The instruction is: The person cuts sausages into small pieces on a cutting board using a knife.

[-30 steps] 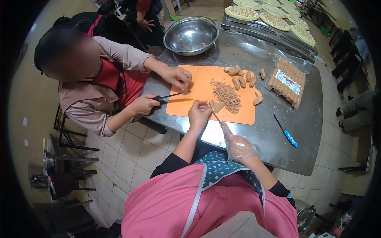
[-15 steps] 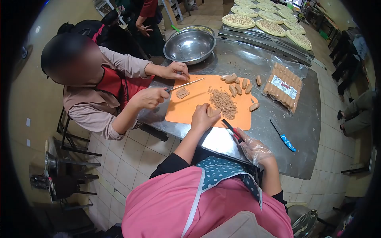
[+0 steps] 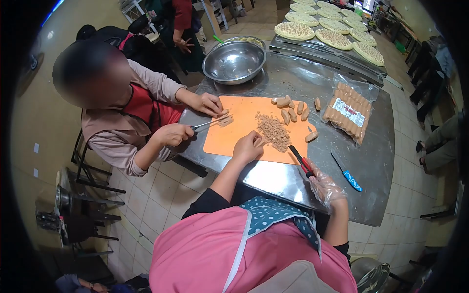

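Observation:
My left hand, bare, rests at the near edge of the orange cutting board. Its fingers are closed on a piece of sausage, mostly hidden by them. A plastic glove covers my right hand, which grips a knife with a red and black handle; its dark blade points at the board's near right edge. Between and beyond my hands lies a heap of chopped sausage. Short whole sausages lie at the board's far right, and one sausage sits at its right edge.
Across the left corner, a co-worker's hands cut sausage strips with another knife. A blue-handled knife and a sausage pack lie on the right. Behind stand a steel bowl and trays of topped pizza bases.
My right hand and its knife have moved right, away from my left hand. The left hand has shifted slightly left. The co-worker's knife has come down onto the sausage strips.

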Available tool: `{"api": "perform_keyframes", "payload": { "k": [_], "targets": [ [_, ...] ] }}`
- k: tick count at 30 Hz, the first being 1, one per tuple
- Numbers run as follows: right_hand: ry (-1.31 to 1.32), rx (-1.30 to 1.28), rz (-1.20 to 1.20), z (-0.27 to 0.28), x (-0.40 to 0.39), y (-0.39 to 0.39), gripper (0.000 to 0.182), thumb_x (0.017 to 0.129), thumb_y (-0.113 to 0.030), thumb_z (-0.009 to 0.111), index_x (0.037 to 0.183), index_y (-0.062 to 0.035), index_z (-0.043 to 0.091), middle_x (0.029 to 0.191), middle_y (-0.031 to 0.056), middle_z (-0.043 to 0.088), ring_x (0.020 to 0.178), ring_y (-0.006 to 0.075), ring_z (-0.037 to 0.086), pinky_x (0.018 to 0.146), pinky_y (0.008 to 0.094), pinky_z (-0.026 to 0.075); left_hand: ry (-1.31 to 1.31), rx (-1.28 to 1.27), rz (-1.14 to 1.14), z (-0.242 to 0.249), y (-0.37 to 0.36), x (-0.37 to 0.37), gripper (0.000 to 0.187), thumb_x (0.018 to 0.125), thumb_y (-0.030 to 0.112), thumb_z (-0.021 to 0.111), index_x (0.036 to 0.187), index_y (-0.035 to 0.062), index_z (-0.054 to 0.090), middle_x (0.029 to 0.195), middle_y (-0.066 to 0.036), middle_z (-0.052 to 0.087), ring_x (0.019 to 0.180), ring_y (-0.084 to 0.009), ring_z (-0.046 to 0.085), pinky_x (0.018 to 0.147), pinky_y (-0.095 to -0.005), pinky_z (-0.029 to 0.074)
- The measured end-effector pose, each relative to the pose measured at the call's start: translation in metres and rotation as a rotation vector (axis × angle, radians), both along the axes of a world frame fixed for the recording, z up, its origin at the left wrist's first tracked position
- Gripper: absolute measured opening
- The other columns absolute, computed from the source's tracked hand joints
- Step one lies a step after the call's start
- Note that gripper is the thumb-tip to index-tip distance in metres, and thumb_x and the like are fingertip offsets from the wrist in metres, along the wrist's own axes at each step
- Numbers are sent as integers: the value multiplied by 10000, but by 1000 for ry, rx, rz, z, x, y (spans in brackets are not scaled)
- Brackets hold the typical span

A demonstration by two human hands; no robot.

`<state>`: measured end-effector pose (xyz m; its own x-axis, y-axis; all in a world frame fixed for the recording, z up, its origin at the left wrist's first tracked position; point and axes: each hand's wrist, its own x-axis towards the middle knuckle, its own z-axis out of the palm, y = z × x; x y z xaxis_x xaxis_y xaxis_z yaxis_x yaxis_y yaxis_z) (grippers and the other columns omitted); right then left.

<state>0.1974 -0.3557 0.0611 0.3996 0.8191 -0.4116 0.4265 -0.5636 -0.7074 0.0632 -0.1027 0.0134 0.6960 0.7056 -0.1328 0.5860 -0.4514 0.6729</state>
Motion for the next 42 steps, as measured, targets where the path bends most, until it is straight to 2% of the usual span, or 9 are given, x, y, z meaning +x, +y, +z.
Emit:
{"api": "perform_keyframes", "payload": {
  "k": [10, 19, 24, 26, 30, 36, 40, 41, 42],
  "targets": [
    [45, 94, -105, -8, 15, -13, 511, 926, -184, 424, 1409, -256, 277, 1202, 226, 534, 1102, 375, 524, 919, 362, 393, -195, -187, 18, -3, 30, -3, 316, 686, 196, 681, 956, 53, 601, 863, -142, 651, 812, -273, 636, 709, -341, 492],
    [126, 39, -228, 3, 18, -20, 516, 924, -125, 432, 1414, -199, 285, 1188, 211, 544, 1028, 305, 554, 904, 285, 383, -3, 675, -46, 8, 97, 66, 137, 774, 114, 564, 897, 81, 615, 860, -130, 637, 864, -308, 605, 744, -418, 484],
    [-46, 148, -164, 6, 21, -27, 513, 924, -113, 427, 1413, -187, 290, 1170, 214, 550, 990, 290, 556, 882, 276, 389, 239, 595, -77, -1, 111, 84, 163, 796, 129, 546, 942, 101, 614, 1036, -120, 611, 986, -279, 567, 804, -424, 475],
    [136, -17, -298, 23, 16, -23, 515, 923, -123, 420, 1416, -184, 282, 1160, 220, 553, 996, 300, 561, 894, 290, 389, -108, 785, -84, -10, 107, 92, 243, 784, 137, 570, 1018, 101, 624, 1021, -123, 611, 969, -322, 566, 815, -428, 462],
    [64, 62, -235, 4, 21, -24, 514, 925, -141, 411, 1418, -194, 276, 1172, 218, 547, 1021, 307, 556, 907, 301, 388, -247, 637, -306, -7, 81, 123, 250, 800, 166, 567, 1034, 91, 612, 1035, -112, 595, 996, -321, 540, 826, -419, 454],
    [83, 105, -374, -15, 29, -22, 505, 931, -151, 412, 1413, -229, 283, 1286, 204, 479, 1140, 311, 495, 977, 334, 345, -116, 598, -261, -12, 53, 149, 157, 814, 200, 546, 859, 71, 624, 887, -123, 604, 886, -317, 550, 782, -435, 445],
    [127, 31, -719, 12, 45, -6, 504, 948, -156, 377, 1426, -248, 248, 769, 95, 591, 641, 189, 587, 622, 328, 505, -243, 576, -196, -22, 54, 154, 179, 771, 200, 582, 870, 59, 631, 837, -143, 611, 839, -347, 556, 736, -460, 438],
    [204, 119, -780, 20, 46, -4, 521, 951, -174, 371, 1433, -288, 208, 595, 15, 462, 438, 121, 461, 409, 287, 437, -248, 580, -195, -23, 53, 155, 179, 771, 200, 582, 870, 59, 631, 837, -143, 611, 839, -347, 556, 736, -460, 438],
    [199, 126, -776, 12, 52, -5, 521, 951, -174, 371, 1433, -288, 208, 595, 15, 462, 438, 121, 461, 409, 287, 437, -233, 589, -196, -22, 51, 154, 188, 755, 190, 586, 878, 54, 627, 832, -142, 612, 840, -348, 556, 739, -456, 437]
  ]
}}
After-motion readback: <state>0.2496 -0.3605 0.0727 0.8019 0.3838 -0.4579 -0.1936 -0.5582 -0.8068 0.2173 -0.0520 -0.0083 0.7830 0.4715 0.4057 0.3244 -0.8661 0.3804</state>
